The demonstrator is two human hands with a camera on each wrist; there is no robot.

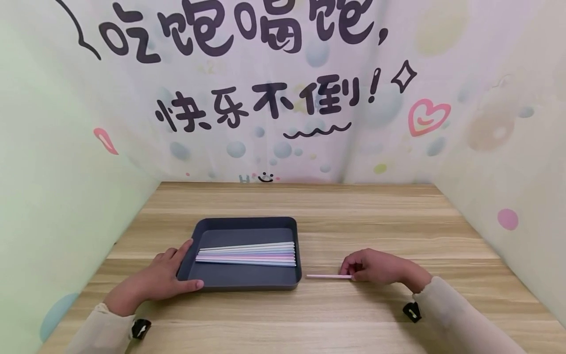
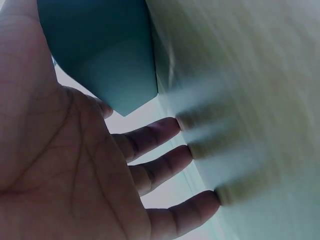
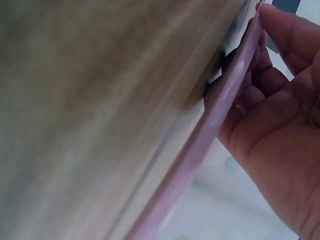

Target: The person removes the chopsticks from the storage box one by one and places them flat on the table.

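Observation:
A dark blue-grey tray (image 1: 247,282) lies on the table with several pale chopsticks (image 1: 245,254) side by side in it, white, blue and pink. My left hand (image 1: 161,280) rests against the tray's left end, index finger at the side rim and thumb at the front rim. In the left wrist view, the other fingers (image 2: 160,135) of that hand are spread, tips on the tabletop. Right of the tray, my right hand (image 1: 376,267) pinches a pink chopstick (image 3: 215,117) between thumb and fingers, low over the table. Its visible length points left toward the tray.
The wooden table (image 1: 309,319) runs back to a printed cloth wall (image 1: 283,162), with pale walls at both sides. Small black clips (image 1: 412,311) hang by the sleeve cuffs.

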